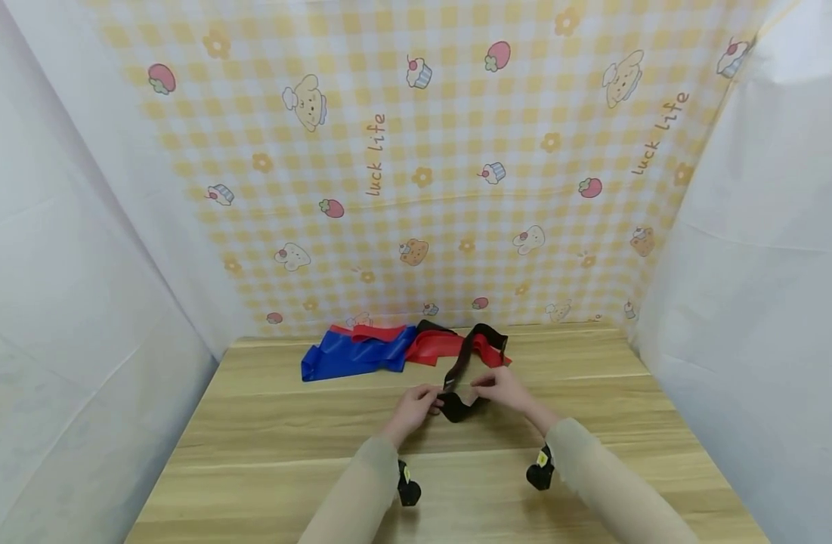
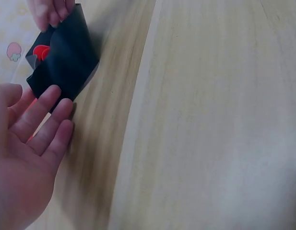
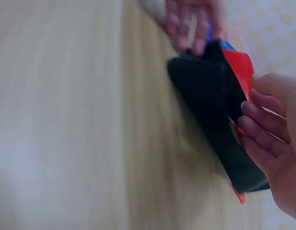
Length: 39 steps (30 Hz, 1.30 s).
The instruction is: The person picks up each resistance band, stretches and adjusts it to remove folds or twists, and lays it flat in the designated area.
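Observation:
A long flat black band [image 1: 457, 409], like a stretch exercise band, stands in loose loops on the wooden table between my hands. My left hand [image 1: 416, 409] pinches its near left part with the fingertips. On the other side my right hand [image 1: 504, 388] pinches the band between thumb and fingers. In the left wrist view the black band [image 2: 66, 60] bulges as a wide curved strip beyond the left fingers. The right wrist view has the band [image 3: 200, 103] running slantwise past the right fingertips; the thumb's exact contact is hard to tell.
Behind the hands lie a folded blue band [image 1: 354, 355] and a red band [image 1: 436, 346], partly overlapping, near a checked cloth backdrop [image 1: 456, 219]. White sheets [image 1: 69, 264] hang at both sides. A small black camera [image 1: 407, 487] is worn at each wrist.

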Each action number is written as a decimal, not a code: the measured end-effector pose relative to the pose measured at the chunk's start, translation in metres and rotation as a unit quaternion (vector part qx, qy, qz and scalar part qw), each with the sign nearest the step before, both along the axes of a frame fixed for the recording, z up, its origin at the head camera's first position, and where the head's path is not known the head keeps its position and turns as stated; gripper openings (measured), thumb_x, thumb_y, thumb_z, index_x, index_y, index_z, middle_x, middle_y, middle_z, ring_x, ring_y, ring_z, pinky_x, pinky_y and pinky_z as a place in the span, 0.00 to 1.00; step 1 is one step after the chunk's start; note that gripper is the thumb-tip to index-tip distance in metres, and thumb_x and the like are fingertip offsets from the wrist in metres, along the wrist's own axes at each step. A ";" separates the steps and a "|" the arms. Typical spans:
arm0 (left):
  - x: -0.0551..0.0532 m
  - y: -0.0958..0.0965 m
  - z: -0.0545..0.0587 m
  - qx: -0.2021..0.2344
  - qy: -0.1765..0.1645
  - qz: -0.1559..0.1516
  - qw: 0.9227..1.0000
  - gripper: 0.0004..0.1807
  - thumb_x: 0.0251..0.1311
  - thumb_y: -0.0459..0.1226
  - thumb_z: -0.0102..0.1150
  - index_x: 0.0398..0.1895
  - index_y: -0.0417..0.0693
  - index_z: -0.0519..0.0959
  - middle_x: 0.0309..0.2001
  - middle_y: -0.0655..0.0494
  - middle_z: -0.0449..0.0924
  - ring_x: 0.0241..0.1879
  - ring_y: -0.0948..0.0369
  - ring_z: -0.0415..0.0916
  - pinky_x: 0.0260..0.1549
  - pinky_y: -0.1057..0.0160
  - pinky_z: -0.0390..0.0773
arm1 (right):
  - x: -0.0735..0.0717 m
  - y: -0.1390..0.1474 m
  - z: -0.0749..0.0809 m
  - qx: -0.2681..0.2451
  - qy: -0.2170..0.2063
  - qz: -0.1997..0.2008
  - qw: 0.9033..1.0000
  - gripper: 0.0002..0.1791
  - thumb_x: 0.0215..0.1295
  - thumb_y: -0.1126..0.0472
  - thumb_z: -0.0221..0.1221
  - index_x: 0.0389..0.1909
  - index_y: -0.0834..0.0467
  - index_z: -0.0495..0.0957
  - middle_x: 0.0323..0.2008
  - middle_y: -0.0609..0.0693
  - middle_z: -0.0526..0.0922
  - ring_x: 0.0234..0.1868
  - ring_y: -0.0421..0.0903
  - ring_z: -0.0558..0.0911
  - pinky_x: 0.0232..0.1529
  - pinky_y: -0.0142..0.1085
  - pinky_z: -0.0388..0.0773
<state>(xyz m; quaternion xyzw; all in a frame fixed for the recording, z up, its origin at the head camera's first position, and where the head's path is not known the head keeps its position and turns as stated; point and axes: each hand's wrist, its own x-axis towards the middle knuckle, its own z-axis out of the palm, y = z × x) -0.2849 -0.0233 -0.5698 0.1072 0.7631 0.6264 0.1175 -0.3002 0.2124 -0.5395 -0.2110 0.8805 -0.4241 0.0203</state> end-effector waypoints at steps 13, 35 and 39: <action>0.012 -0.009 -0.007 0.083 -0.089 0.041 0.992 0.21 0.71 0.42 0.51 0.54 0.32 0.77 0.43 0.39 0.82 0.43 0.49 0.81 0.44 0.55 0.78 | -0.037 0.032 0.012 -0.058 -0.025 -0.221 0.973 0.16 0.65 0.65 0.57 0.48 0.73 0.79 0.36 0.63 0.84 0.33 0.51 0.79 0.31 0.34 0.71; 0.023 -0.006 -0.002 0.084 -0.068 0.083 0.991 0.15 0.66 0.36 0.58 0.45 0.28 0.79 0.42 0.36 0.82 0.44 0.45 0.79 0.46 0.50 0.77 | -0.062 0.041 0.006 0.012 -0.118 -0.181 0.976 0.35 0.73 0.56 0.52 0.73 0.68 0.50 0.58 0.74 0.71 0.54 0.64 0.76 0.50 0.51 0.74; 0.028 -0.007 0.008 0.084 -0.065 0.079 0.991 0.15 0.66 0.35 0.58 0.45 0.27 0.79 0.41 0.37 0.82 0.44 0.44 0.79 0.46 0.50 0.77 | -0.069 0.039 0.003 0.030 -0.121 -0.176 0.976 0.38 0.71 0.52 0.52 0.73 0.68 0.50 0.60 0.75 0.68 0.57 0.67 0.72 0.57 0.56 0.68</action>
